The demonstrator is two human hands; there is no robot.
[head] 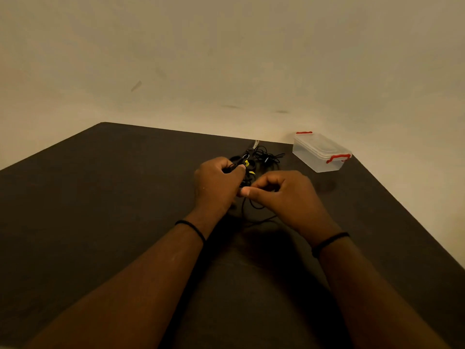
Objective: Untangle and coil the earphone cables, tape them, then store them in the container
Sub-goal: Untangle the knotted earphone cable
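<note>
My left hand grips a bunch of black earphone cable above the dark table, fingers curled round it. My right hand pinches the same cable between thumb and fingers, close to the left hand. Loose loops of it hang below both hands onto the table. Behind my hands lies a tangled pile of black earphones with small yellow tags. A clear plastic container with red clips stands shut at the table's far right corner. Tape is not clearly visible.
The table's far edge meets a plain beige wall. A small pale object lies at the back edge beside the cables. The table's right edge runs diagonally just past the container.
</note>
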